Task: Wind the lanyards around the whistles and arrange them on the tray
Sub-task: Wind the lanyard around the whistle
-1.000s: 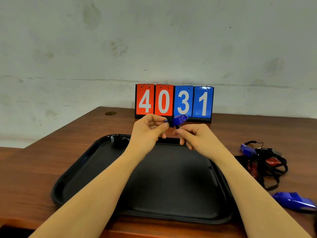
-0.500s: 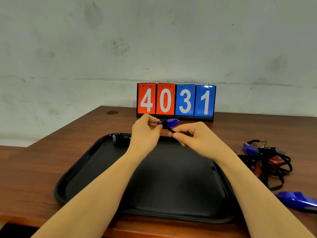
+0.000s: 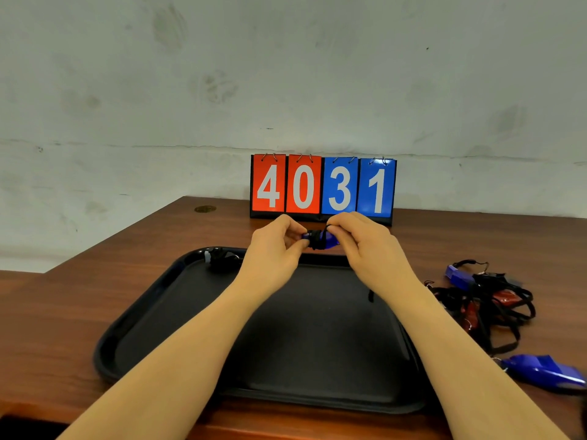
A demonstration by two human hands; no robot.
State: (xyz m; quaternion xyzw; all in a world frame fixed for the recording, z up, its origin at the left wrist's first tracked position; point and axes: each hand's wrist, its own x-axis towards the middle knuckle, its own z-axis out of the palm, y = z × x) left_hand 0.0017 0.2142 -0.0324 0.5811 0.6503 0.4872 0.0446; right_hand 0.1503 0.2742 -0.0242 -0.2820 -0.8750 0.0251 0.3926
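Since the earlier frame, your right hand (image 3: 365, 246) had risen from below the whistle to its top, bringing the cord up with it, and the whistle had settled from a tilt to lie nearly level.

Nearest you, at the right table edge, one loose translucent blue plastic whistle (image 3: 544, 371) lay unwound on the brown wooden table (image 3: 79, 296), its long axis running left to right. Beyond it sat a tangled heap of black lanyards with red and blue whistles (image 3: 486, 300), none of them wound. How many the heap held could not be counted.

The shallow black plastic tray (image 3: 133, 338) held a single finished item, a dark whistle bundled in its cord (image 3: 220, 260), in the far left corner. I judged the task to be early: one placed, one in hand, several outstanding.

Above the tray's far rim, you held the small blue whistle wrapped in black lanyard (image 3: 319, 239) in the air between both hands. Your left hand (image 3: 274, 249) pinched its left end between thumb and fingertips; your right hand's curled fingers pinched the cord at the top of the whistle. Its long axis ran left to right, roughly parallel to the tray's far rim. Which end was the mouthpiece could not be told.

Farthest back stood the red and blue flip scoreboard reading 4031 (image 3: 322, 187).
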